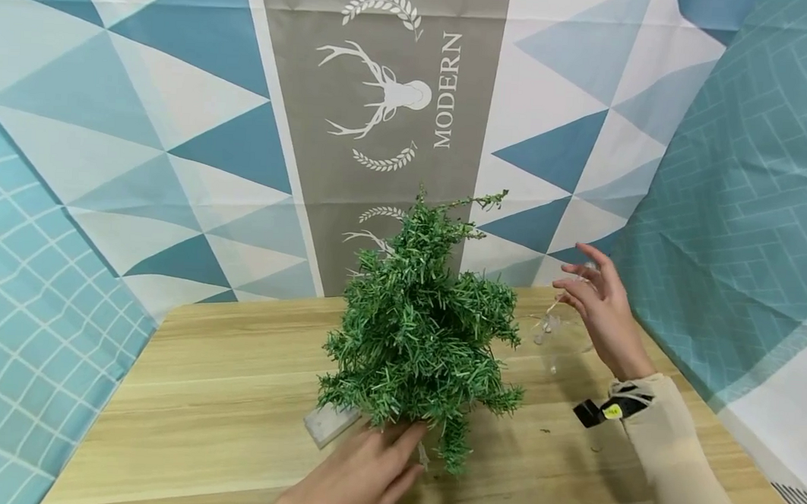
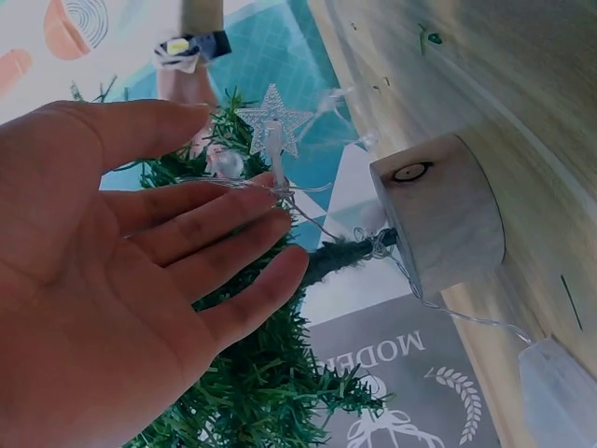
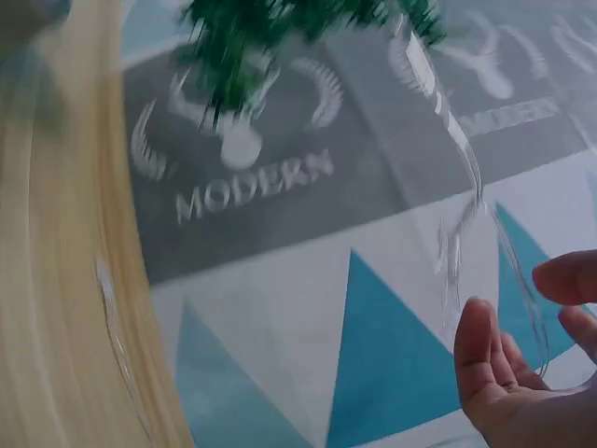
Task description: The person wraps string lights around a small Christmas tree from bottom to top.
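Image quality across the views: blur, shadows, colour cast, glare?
Head: bright, soft shadows on the pale wood-grain table right of the bushy green artificial tree; left wrist: dimmer, cool cast, the bare left hand fairly crisp; right wrist: tree branches smeared, the thin clear light string catching bright glints, upper-left corner too blurred to identify.

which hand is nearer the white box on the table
Left. The left hand is close beside the white box, by the lower branches of the tree; the right hand is raised across the tree.
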The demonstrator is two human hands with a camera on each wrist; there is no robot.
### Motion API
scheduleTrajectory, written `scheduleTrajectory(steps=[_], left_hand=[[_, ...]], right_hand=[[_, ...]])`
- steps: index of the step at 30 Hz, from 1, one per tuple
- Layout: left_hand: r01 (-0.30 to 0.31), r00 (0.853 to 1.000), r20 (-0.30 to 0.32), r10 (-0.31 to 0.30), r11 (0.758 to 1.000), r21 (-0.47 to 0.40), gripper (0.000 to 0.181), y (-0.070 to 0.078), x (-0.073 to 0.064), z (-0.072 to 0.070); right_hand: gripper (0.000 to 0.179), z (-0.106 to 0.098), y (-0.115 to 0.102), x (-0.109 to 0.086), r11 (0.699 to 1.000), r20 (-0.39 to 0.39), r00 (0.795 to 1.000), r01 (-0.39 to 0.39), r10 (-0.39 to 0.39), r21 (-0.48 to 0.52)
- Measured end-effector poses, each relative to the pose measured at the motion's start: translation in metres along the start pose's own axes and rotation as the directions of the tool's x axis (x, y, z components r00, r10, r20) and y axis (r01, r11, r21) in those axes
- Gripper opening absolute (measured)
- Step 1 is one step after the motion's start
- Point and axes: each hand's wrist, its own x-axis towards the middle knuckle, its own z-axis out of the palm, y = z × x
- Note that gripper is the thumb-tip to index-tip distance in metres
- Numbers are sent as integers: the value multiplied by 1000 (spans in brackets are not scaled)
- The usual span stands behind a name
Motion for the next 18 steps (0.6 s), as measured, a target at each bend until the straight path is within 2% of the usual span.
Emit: scheduleTrajectory(steps=[1,3,7,9,14,18], left_hand=[[2,1000,6,-2,1000,-6,26,0,0,0],[7,1000,26,-7,1000,-14,28,-1,-1,-1],[17,998,52,-16,1000,-14,30,0,-1,-3],[16,999,44,-16,1000,-1,31,0,-1,-4],[-2,1000,7,2,999,33,32,-1,1,-4],[-7,1000,21,6,1000,24,31,-2,0,-4]], right_hand=[[57,0,1,5,999,-13,1000,0,-1,-41],[59,-2,2,13,998,-36,999,-4,2,-56],[57,-10,-1,32,998,-101,994,-38,44,56],[56,-13,-5,43,994,-136,988,-57,70,97],[60,-19,-16,69,985,-235,962,-112,141,133],[60,-25,-23,81,971,-283,938,-154,201,182]])
